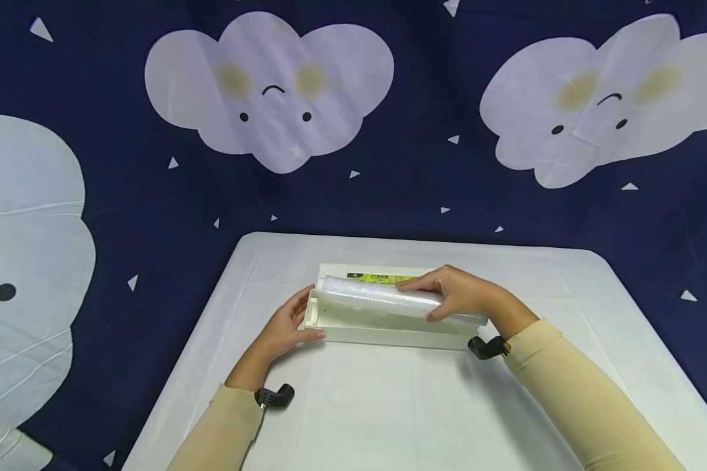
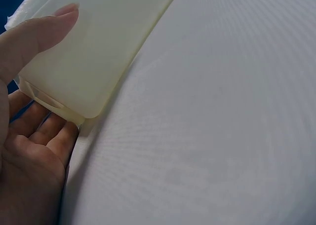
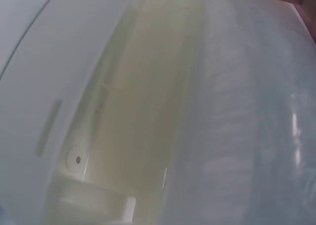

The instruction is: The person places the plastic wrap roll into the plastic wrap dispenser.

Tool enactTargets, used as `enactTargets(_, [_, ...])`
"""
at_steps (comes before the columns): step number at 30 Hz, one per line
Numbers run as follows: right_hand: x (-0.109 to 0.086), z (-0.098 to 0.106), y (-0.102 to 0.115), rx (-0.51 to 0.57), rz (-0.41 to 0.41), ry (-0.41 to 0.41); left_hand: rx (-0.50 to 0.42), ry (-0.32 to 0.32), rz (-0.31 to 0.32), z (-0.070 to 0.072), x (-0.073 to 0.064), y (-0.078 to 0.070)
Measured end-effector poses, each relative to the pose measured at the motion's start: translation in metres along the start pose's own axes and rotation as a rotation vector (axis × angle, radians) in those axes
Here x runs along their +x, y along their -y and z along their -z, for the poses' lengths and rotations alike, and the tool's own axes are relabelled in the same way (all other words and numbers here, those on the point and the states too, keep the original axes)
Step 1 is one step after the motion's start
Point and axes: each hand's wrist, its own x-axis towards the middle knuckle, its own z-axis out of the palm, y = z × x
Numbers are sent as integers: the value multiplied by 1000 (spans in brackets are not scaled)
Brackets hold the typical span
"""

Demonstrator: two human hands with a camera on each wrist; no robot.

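A white-covered table (image 1: pixel 359 405) lies under everything, and on it sits the long, pale plastic box (image 1: pixel 383 337), its near wall toward the person. The box looks light and fairly stiff, with smooth walls that may slide on the cloth; the short ends seem the best place to steady it.

The roll of plastic wrap (image 1: pixel 377 296) is over the open box, slanted across it, its right end reaching past the near wall. I cannot tell whether its left end touches the box. Tightly wound, it should feel firm and rather heavier than the box — slick outside, with a thin outer layer that could wrinkle or tear. A broad hold near the middle would likely balance it best.

The right hand (image 1: pixel 456 291) pinches the roll right of centre, thumb on the near side, fingers across the far side. The left hand (image 1: pixel 285 327) grips the box's left end — thumb on the near wall, fingers slightly parted and curled against the end.
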Motion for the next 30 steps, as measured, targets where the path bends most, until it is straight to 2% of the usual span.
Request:
enactTargets(11, [10,-2,0,-18,16,42,-13,3,-21,1,-1,0])
enactTargets(19, [14,-4,3,-26,23,68,-30,2,1,1,-1,-1])
enactTargets(30, [17,-7,2,-4,-15,91,-31,-3,21,-1,-1,-3])
